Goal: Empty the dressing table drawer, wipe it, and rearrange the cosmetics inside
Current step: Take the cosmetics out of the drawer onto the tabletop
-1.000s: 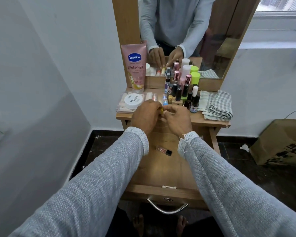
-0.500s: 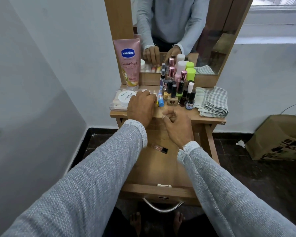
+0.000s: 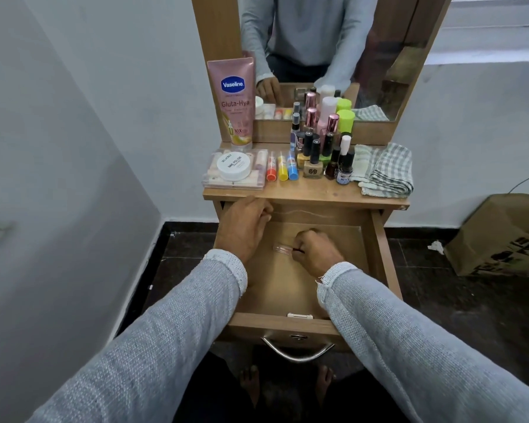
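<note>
Right hand (image 3: 316, 253) is seen low inside the open drawer (image 3: 379, 248), its fingers curled round the dark cap end of a small clear tube (image 3: 282, 249), which lies on or just above the drawer floor and is blurred; whether it has been lifted cannot be told. Left hand (image 3: 244, 227) is held at the drawer's back left corner, under the tabletop edge, with fingers loosely curled; nothing is seen in its grip, though the fingertips are partly hidden. No other item is seen on the bare part of the drawer floor. A metal handle (image 3: 298, 352) is fixed on the drawer front. On the tabletop (image 3: 318, 190) the cosmetics are gathered: a pink Vaseline tube (image 3: 234, 102) is stood upright at the back left against the mirror (image 3: 333, 56) frame, a white jar (image 3: 234, 167) is set on a clear case (image 3: 214, 181) in front of it, and three small sticks (image 3: 283, 169), orange, yellow and blue, are laid side by side just right of the case. A cluster of bottles (image 3: 321, 141) is stood right of them, and a folded checked cloth (image 3: 385, 172) is laid at the right end. A brown paper bag (image 3: 501, 233) is seen on the dark floor to the right.
</note>
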Available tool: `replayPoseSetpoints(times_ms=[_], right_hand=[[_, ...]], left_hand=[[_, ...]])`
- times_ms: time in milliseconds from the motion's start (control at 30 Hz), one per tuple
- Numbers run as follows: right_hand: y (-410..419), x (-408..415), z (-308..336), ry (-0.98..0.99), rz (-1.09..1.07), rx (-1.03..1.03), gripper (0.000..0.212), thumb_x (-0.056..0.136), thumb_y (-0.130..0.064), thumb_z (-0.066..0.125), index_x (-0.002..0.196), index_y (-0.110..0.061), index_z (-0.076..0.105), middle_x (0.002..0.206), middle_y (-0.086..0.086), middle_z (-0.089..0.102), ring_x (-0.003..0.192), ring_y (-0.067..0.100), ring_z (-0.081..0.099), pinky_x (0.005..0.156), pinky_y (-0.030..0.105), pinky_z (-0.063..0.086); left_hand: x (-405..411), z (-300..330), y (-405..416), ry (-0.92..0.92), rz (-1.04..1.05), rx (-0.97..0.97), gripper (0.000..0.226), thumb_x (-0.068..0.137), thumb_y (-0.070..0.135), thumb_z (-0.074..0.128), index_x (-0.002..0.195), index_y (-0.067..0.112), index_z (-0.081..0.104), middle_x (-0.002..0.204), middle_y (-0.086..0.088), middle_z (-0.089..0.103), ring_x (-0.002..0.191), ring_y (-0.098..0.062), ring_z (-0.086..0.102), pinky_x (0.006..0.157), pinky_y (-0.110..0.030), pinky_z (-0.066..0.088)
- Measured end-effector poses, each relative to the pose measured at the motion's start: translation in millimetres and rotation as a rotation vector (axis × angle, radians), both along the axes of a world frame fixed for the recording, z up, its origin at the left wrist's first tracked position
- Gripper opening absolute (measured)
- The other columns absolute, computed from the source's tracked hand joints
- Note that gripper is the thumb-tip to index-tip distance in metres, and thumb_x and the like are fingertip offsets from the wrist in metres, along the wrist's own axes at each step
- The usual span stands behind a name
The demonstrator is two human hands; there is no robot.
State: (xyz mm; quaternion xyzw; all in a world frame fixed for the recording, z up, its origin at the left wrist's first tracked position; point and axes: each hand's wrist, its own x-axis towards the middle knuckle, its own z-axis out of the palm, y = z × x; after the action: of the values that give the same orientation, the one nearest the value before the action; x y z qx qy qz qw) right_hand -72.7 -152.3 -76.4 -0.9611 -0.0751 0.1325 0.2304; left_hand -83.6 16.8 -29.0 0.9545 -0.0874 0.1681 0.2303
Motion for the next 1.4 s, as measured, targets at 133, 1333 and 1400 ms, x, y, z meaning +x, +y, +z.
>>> replayPoseSetpoints(times_ms=[133, 1333, 1400], right_hand=[[1.3, -3.0, 1.7, -0.072, 0.067, -0.038, 0.011, 0.087, -0.023, 0.060, 0.088, -0.013, 0.065, 0.095, 0.009, 0.064, 0.086, 0.031, 0.061, 0.073, 0.033, 0.049], [14.5, 40.8, 80.1, -0.551, 0.012, -0.022, 0.014, 0.093, -0.017, 0.060, 0.104, -0.009, 0.060, 0.115, 0.008, 0.052, 0.086, 0.024, 0.059, 0.077, 0.041, 0.054], [14.7, 41.7, 80.8, -0.543, 0.012, -0.039, 0.012, 0.093, -0.015, 0.059, 0.104, -0.008, 0.060, 0.114, 0.008, 0.053, 0.085, 0.025, 0.058, 0.077, 0.043, 0.054]], left_hand=[[-7.1, -2.6, 7.9, 0.025, 0.045, -0.035, 0.013, 0.086, 0.013, 0.069, 0.098, 0.016, 0.069, 0.100, -0.002, 0.068, 0.090, -0.017, 0.063, 0.080, -0.031, 0.055], [-26.6, -7.7, -9.6, 0.026, -0.026, 0.020, 0.010, 0.090, 0.021, 0.062, 0.099, 0.019, 0.067, 0.100, 0.002, 0.068, 0.088, -0.017, 0.063, 0.074, -0.034, 0.055], [-33.7, -11.0, -15.4, 0.088, -0.046, 0.028, 0.011, 0.090, 0.023, 0.060, 0.100, 0.022, 0.065, 0.099, 0.003, 0.067, 0.088, -0.017, 0.063, 0.072, -0.036, 0.056]])
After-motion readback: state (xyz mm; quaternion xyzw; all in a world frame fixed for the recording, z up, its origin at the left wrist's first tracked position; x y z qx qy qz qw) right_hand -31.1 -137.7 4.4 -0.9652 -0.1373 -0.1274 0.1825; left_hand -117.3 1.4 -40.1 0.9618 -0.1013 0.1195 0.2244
